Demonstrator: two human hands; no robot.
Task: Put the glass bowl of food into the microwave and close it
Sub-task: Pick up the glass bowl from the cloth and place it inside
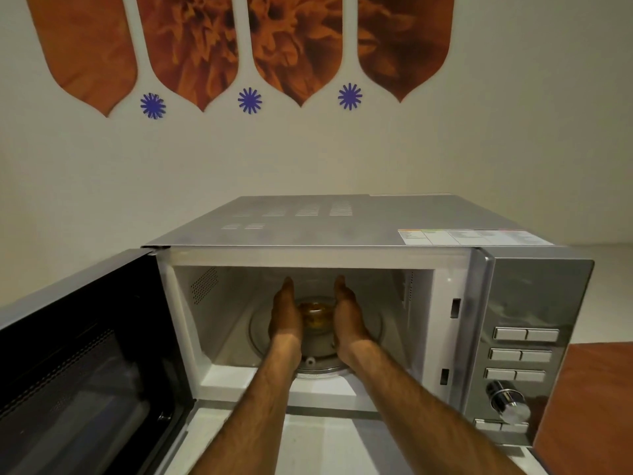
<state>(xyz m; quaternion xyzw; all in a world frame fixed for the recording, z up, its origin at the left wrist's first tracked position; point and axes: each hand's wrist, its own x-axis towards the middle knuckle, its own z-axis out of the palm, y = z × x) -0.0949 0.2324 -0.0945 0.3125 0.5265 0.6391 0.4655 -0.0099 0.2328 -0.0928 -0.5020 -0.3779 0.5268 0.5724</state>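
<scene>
A silver microwave [342, 221] stands against the wall with its door [78, 365] swung wide to the left. Both my arms reach into the white cavity. A small glass bowl [317, 315] with yellowish-brown food sits over the round glass turntable [371, 329]. My left hand [286, 313] is pressed flat against the bowl's left side and my right hand [347, 311] against its right side, fingers stretched toward the back wall. The hands hide most of the bowl, and whether it rests on the turntable I cannot tell.
The control panel [524, 354] with several buttons and a chrome knob [508, 404] is on the microwave's right. A reddish-brown surface [596, 399] lies to the right. The microwave stands on a white counter [318, 443]. The wall behind carries orange and blue decorations.
</scene>
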